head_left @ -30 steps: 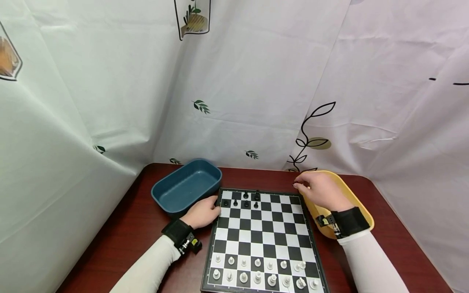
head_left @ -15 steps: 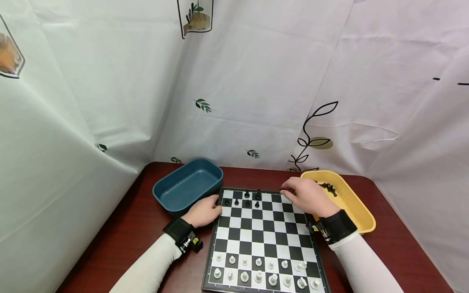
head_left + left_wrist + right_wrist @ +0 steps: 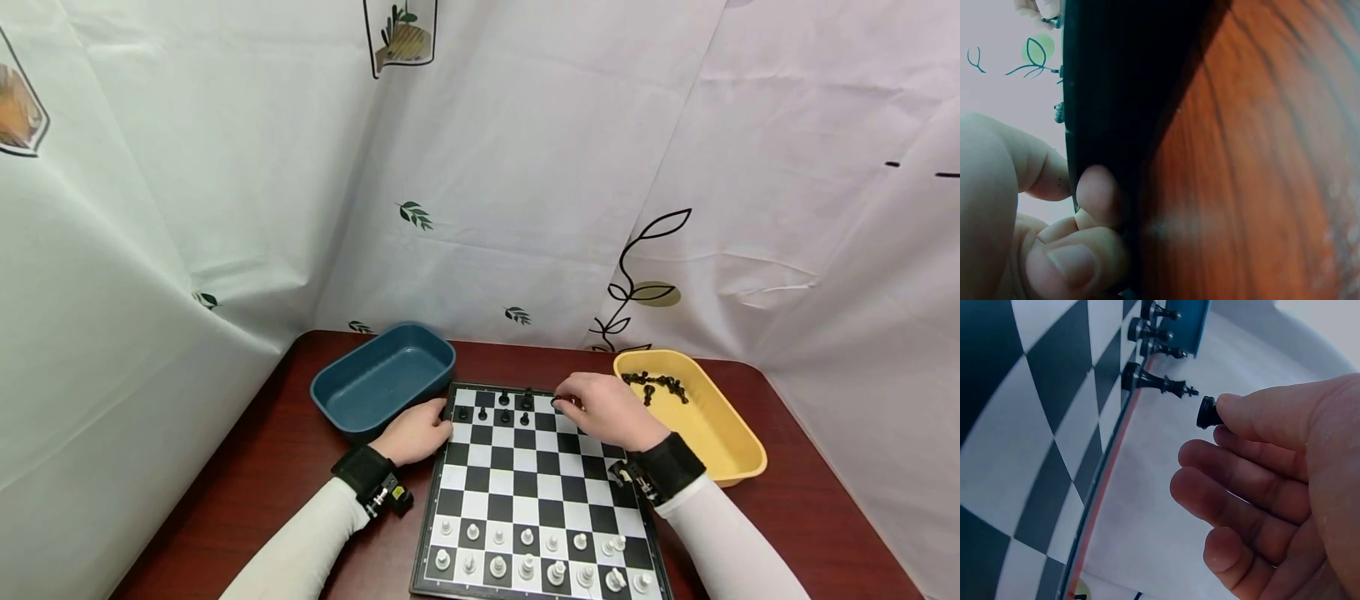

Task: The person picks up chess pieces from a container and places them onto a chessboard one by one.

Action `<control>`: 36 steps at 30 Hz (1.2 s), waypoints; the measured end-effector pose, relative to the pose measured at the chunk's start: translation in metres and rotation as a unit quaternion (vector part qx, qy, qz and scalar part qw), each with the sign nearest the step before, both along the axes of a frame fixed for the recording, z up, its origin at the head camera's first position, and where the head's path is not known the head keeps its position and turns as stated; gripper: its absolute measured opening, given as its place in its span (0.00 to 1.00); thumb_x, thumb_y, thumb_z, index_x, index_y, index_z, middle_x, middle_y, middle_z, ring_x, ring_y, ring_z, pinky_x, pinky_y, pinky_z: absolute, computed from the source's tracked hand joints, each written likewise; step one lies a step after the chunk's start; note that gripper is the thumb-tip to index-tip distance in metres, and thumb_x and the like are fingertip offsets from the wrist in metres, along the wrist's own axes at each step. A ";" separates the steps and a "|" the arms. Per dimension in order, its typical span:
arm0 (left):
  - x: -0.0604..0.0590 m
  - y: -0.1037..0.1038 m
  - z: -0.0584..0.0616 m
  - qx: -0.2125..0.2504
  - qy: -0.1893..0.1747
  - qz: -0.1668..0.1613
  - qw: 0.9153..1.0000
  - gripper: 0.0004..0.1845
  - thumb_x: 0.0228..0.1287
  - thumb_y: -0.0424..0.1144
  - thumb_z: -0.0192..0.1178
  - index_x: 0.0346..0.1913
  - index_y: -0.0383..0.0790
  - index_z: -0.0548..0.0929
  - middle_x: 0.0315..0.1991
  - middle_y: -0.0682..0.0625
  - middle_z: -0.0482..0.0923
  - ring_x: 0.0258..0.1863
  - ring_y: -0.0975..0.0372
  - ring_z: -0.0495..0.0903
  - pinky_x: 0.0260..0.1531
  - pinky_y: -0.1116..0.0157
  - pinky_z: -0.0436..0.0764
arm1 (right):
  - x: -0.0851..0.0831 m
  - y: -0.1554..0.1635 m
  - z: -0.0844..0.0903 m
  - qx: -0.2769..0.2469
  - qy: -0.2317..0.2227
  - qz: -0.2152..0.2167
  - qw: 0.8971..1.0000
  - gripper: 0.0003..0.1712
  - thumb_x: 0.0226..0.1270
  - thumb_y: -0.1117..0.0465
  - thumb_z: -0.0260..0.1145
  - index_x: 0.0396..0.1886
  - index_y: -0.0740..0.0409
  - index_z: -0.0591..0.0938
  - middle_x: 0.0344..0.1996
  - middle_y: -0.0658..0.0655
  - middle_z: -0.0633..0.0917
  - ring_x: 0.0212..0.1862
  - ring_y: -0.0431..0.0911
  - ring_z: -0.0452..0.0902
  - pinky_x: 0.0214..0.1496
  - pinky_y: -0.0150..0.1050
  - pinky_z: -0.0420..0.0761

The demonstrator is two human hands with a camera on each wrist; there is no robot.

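Pinching between thumb and forefinger of the right grip (image 3: 611, 410) a small black chess piece (image 3: 1206, 412) with a round base, curling the other fingers loosely. Holding it base down, apart from the surface, over the far row of a square black-and-white chessboard (image 3: 524, 484), just right of a tall black chess king (image 3: 1166, 384) topped with a cross. Curling the left grip (image 3: 412, 433) against the board's left edge, but not managing to tell whether pinching it.

Counting one held piece; six visible black chess pieces (image 3: 506, 416) standing on the board, king included, two in the farthest row and four in the next; a near row of eight white chess pieces (image 3: 527, 567), with seven or eight more just beyond, the rightmost crowding too closely to separate. Counting also one rounded yellow tray (image 3: 712, 442) on the right, bearing black pieces (image 3: 675, 387) too jumbled to number, and one rounded blue tray (image 3: 382, 383) at far left.

Working on a reddish-brown wood-grain table (image 3: 247, 492), facing creased white cloth (image 3: 540, 183) printed with leaves (image 3: 656, 292). Wearing white sleeves (image 3: 303, 546) and black wrist straps (image 3: 363, 472).
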State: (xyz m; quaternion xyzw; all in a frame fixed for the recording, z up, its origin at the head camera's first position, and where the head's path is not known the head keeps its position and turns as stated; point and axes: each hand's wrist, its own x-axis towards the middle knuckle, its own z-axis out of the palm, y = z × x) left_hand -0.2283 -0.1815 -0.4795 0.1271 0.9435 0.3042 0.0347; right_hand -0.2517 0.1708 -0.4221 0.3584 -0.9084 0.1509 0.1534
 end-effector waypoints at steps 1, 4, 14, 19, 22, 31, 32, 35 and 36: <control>0.000 0.000 0.000 -0.001 0.000 0.000 1.000 0.21 0.76 0.40 0.58 0.66 0.38 0.84 0.37 0.55 0.83 0.36 0.63 0.79 0.46 0.56 0.80 | 0.000 -0.001 -0.001 0.001 0.001 0.000 1.000 0.03 0.72 0.62 0.79 0.42 0.52 0.93 0.36 0.45 0.89 0.36 0.38 0.84 0.41 0.44 0.85; 0.000 0.000 0.000 -0.004 0.001 0.001 1.000 0.21 0.76 0.40 0.58 0.66 0.38 0.84 0.36 0.55 0.82 0.35 0.63 0.79 0.46 0.57 0.80 | 0.000 -0.005 -0.004 0.010 -0.002 -0.006 1.000 0.02 0.73 0.59 0.78 0.41 0.51 0.93 0.35 0.44 0.88 0.35 0.37 0.82 0.40 0.42 0.84; -0.002 -0.001 -0.003 -0.003 0.007 -0.004 1.000 0.23 0.75 0.41 0.57 0.67 0.36 0.83 0.36 0.55 0.82 0.35 0.63 0.80 0.45 0.56 0.80 | -0.005 -0.012 -0.013 0.044 -0.046 -0.034 0.997 0.05 0.73 0.56 0.80 0.43 0.50 0.94 0.36 0.46 0.90 0.35 0.39 0.83 0.40 0.44 0.84; -0.002 -0.001 -0.002 -0.005 0.010 -0.006 1.000 0.23 0.75 0.41 0.57 0.66 0.35 0.84 0.37 0.55 0.83 0.35 0.62 0.80 0.45 0.57 0.81 | -0.005 -0.014 -0.013 0.060 -0.063 -0.039 0.995 0.05 0.74 0.55 0.79 0.44 0.50 0.93 0.35 0.45 0.89 0.35 0.39 0.82 0.39 0.43 0.82; -0.001 0.000 -0.001 -0.005 0.004 0.000 1.000 0.22 0.75 0.41 0.57 0.66 0.36 0.84 0.37 0.55 0.83 0.36 0.62 0.80 0.45 0.57 0.80 | -0.006 -0.014 -0.015 0.067 -0.069 -0.040 0.995 0.05 0.74 0.55 0.79 0.43 0.50 0.93 0.34 0.45 0.88 0.34 0.38 0.80 0.38 0.42 0.81; -0.002 0.000 -0.002 -0.006 -0.005 0.003 1.000 0.21 0.76 0.41 0.57 0.66 0.37 0.84 0.34 0.56 0.81 0.35 0.62 0.79 0.45 0.57 0.80 | -0.011 -0.015 -0.023 0.073 -0.096 -0.038 0.992 0.04 0.74 0.55 0.78 0.43 0.49 0.94 0.35 0.45 0.90 0.35 0.39 0.83 0.40 0.44 0.82; -0.002 0.000 -0.002 -0.005 -0.005 0.002 1.000 0.22 0.76 0.41 0.57 0.66 0.37 0.84 0.34 0.56 0.81 0.35 0.62 0.79 0.45 0.57 0.80 | -0.011 -0.015 -0.023 0.074 -0.096 -0.037 0.992 0.04 0.74 0.55 0.78 0.43 0.49 0.94 0.35 0.45 0.90 0.36 0.39 0.83 0.40 0.44 0.83; -0.002 -0.001 -0.002 -0.005 -0.004 0.002 1.000 0.22 0.76 0.41 0.57 0.67 0.37 0.83 0.35 0.55 0.81 0.35 0.62 0.79 0.45 0.57 0.80 | -0.010 -0.016 -0.024 0.076 -0.095 -0.038 0.992 0.04 0.74 0.55 0.78 0.43 0.49 0.94 0.36 0.45 0.90 0.37 0.40 0.84 0.41 0.44 0.83; -0.002 -0.001 -0.002 -0.004 -0.004 0.003 1.000 0.22 0.76 0.41 0.57 0.67 0.37 0.83 0.35 0.55 0.81 0.35 0.62 0.79 0.45 0.56 0.80 | -0.010 -0.017 -0.024 0.077 -0.095 -0.039 0.992 0.04 0.74 0.55 0.78 0.44 0.48 0.94 0.36 0.45 0.91 0.37 0.40 0.85 0.41 0.44 0.83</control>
